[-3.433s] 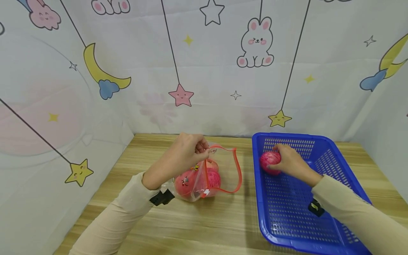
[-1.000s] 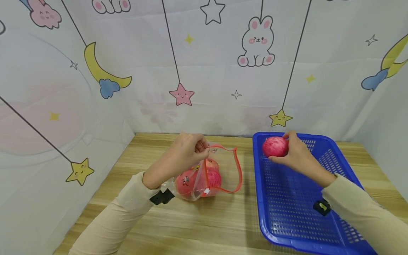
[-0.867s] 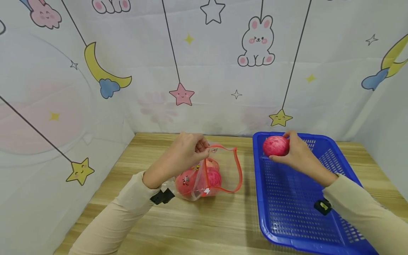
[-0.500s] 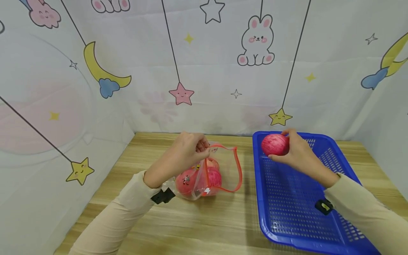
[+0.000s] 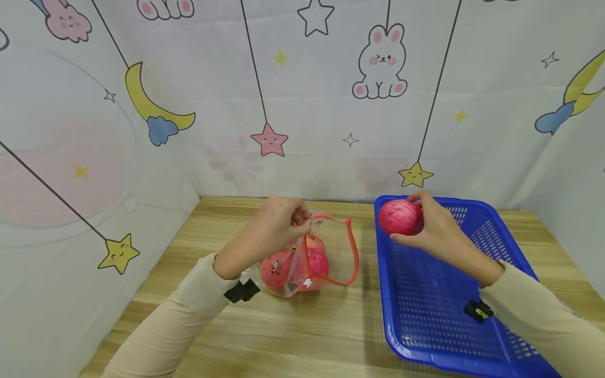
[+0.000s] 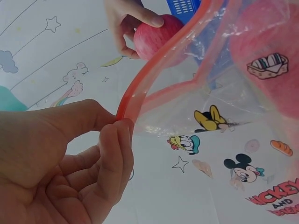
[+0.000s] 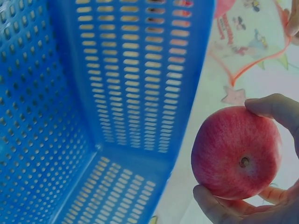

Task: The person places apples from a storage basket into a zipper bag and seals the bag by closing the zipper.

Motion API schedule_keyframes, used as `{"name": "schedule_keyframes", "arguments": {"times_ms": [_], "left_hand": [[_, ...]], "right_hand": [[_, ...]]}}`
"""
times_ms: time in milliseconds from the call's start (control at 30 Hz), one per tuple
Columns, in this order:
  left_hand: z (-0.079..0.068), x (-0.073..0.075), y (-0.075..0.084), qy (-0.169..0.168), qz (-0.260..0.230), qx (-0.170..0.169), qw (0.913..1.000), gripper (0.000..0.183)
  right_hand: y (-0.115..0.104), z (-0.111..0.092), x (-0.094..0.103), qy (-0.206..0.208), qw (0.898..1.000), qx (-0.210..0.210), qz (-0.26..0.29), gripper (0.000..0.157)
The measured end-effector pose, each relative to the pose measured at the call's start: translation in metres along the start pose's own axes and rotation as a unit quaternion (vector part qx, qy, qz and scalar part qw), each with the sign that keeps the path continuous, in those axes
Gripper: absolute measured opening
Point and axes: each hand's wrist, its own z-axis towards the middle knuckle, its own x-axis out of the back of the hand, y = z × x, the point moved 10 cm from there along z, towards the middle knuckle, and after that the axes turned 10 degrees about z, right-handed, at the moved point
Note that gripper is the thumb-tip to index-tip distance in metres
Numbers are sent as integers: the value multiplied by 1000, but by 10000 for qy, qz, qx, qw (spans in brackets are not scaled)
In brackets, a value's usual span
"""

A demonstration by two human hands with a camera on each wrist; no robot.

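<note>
White cloth printed with bunnies, stars and moons hangs as our backdrop point(image 5: 316, 176), and below it we have a wood-grain table point(image 5: 340, 331). Over on the left, we see the left hand point(image 5: 283, 216) pinching the red-trimmed edge of a clear bag point(image 5: 294, 278) between thumb and fingertips, the other fingers curled in, and what a view we get of that mouth, gaping toward the right! Inside, pressed together behind the cartoon-printed plastic, we make out a cluster of apples point(image 5: 318, 264).

Now across to the right hand point(image 5: 437, 228): it has a pinkish-red apple point(image 5: 400, 217), thumb on one side, fingers on the other, a firm hold. We find that fruit up at the far-left corner of the blue basket point(image 5: 385, 294), near the rim, well apart from the bag. From the right wrist we spot its stem hollow and the slotted basket wall just beside it; whether it hangs directly above the rim, we can't tell. Cream sleeves point(image 5: 184, 310) cover both arms, a small black device point(image 5: 242, 291) at the left wrist.
</note>
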Motion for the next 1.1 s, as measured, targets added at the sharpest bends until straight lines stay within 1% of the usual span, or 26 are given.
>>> {"name": "schedule_keyframes", "arguments": {"times_ms": [267,433,600,833,1100], "left_hand": [[0,0,0,26,17,-14,10000,3],[0,0,2,25,15,-44,10000,3],[0,1,2,50,39,-56,10000,4],[0,0,1,48,24,-38,10000,4],[0,0,1,27,26,-23,10000,3]], "right_hand": [[-26,-7,-10,-111,9986,509,96,75],[-38,-11,-17,-151,9964,817,144,74],[-47,-13,-25,-258,9950,938,231,72],[-58,-14,-42,-513,9922,1102,274,74],[-67,-15,-57,-654,9880,1349,373,74]]}}
